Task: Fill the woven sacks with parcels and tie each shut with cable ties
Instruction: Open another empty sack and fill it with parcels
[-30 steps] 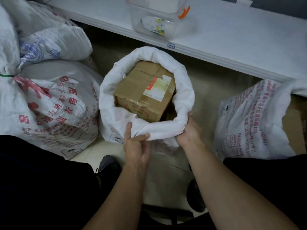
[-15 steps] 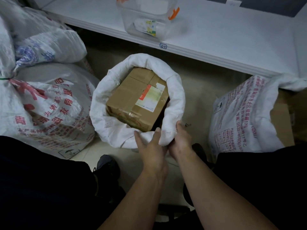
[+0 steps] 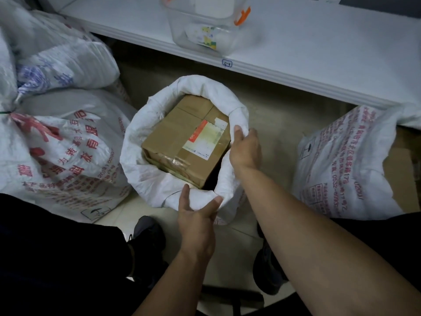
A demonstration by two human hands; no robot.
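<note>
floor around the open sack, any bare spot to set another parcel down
Bare floor lies between the open sack and the printed sack on the right, below the white shelf. Left is crowded: tied sacks press against the open one.

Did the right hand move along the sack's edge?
Yes. The right hand slid along the sack rim, away from the left hand, toward the shelf.

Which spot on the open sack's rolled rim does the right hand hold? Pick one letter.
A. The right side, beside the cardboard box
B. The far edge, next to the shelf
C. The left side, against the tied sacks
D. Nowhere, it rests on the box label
A: the right hand curls over the right side of the open sack's rim, beside the cardboard box, while the left hand holds the near edge.
</note>
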